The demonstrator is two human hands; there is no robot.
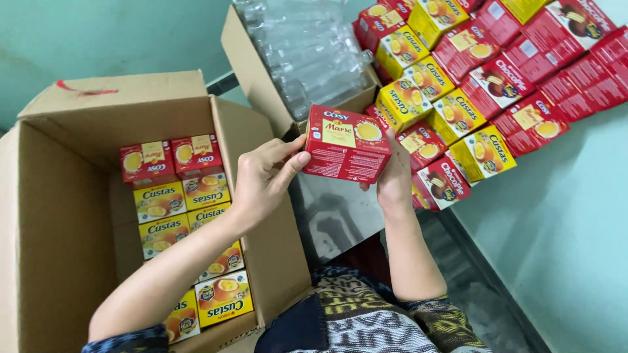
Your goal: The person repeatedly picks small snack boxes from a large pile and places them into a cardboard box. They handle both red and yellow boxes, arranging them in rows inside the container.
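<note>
Red box: a red rectangular cardboard biscuit box (347,144) with a yellow label panel and a round biscuit picture on its top face is held in the air between the two hands, above the gap between the large carton and the table.
Large carton: an open brown cardboard carton (52,216) is seen on the left, flaps up, with a red mark on its far flap.
Carton contents: two red boxes (171,159) of the same kind are stood at the far end; yellow cardboard cake boxes (180,212) with oval cake pictures are packed in two rows nearer the person.
Table stock: red and yellow boxes (471,85) are laid in slanting rows on the pale green table (562,229) at the upper right, some red ones showing a dark round cake picture.
Second carton: a smaller brown cardboard carton (261,85) at the top centre is filled with clear plastic bottles (307,52).
Hidden or cut off: the near end of the large carton is covered by the left forearm; the table rows are cut off by the top and right edges; the bottles are hard to count through the glare.
Left hand: the left hand (261,180) is partly closed, thumb and fingertips pressed on the red box's left end.
Right hand: the right hand (394,176) is closed round the box's right end, thumb on top and fingers hidden beneath.
</note>
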